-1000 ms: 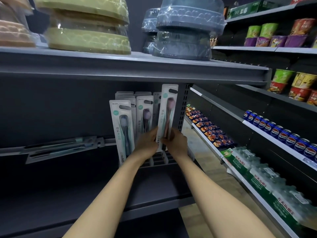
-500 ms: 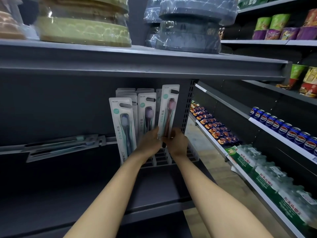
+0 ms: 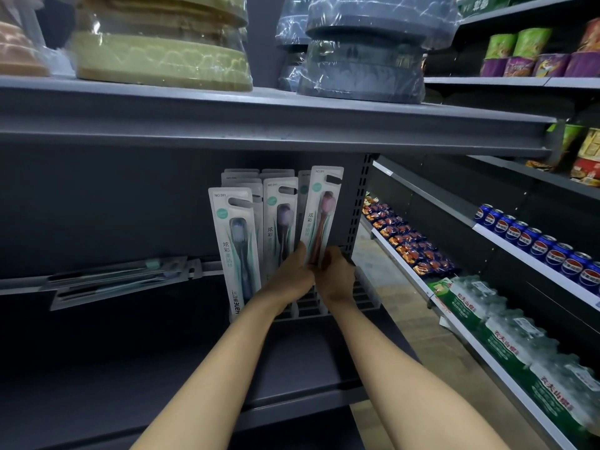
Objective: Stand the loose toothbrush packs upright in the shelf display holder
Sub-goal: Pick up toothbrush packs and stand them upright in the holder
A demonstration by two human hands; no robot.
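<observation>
Because a thin card pack tips easily, the pink toothbrush pack (image 3: 319,216) was pinched low between left hand (image 3: 292,276) and right hand (image 3: 336,277), apparently to steer its foot into the slotted display holder (image 3: 363,295). Loose packs (image 3: 117,280) lay flat on the shelf (image 3: 146,345), well left.

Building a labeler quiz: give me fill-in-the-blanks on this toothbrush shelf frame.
1. Both hands grip the pack whose brush head is ____.
2. The loose packs left of the holder lie ____.
3. The cans on the right-hand shelf are ____ in colour.
4. The front-left pack is printed NO. ____.

Missing words: pink; flat; blue; 911
</observation>
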